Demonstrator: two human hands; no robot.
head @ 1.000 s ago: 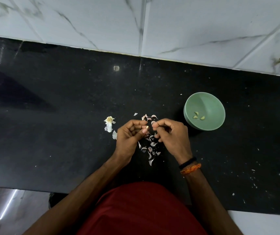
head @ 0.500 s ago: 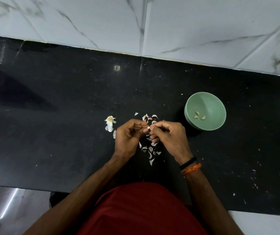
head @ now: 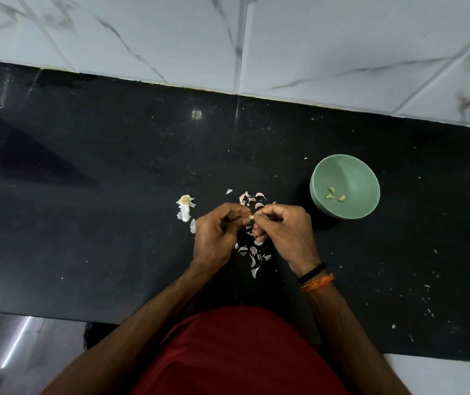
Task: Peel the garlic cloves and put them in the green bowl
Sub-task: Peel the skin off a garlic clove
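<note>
centre of frame, over a black counter (head: 85,223): both hands meet fingertip to fingertip. left hand (head: 213,238) has fingers curled in, thumb and forefinger pinching a small pale garlic clove (head: 251,217). right hand (head: 285,235) also curled, its fingertips closed on the same clove from the right side. the clove shows only as a small yellowish tip between the two hands; how much skin is left on it, cannot tell.

green bowl (head: 367,178) sits right of centre, near the right hand but apart from it, upright on the counter. three peeled cloves (head: 334,194) lie at its bottom, close together.

loose skins (head: 252,196), pinkish white, scattered on the counter just above the hands, more of them below and between the wrists, down to lower centre.

garlic root stub (head: 185,200) with papery husk lies left of the left hand, near it, not touching.

right wrist carries a black band (head: 312,272) and an orange thread (head: 317,283) just below it.

red garment (head: 236,352) fills the bottom centre of frame. white marbled tiles (head: 342,38) run along the top, behind the counter. small white flecks dot the counter at lower right.
</note>
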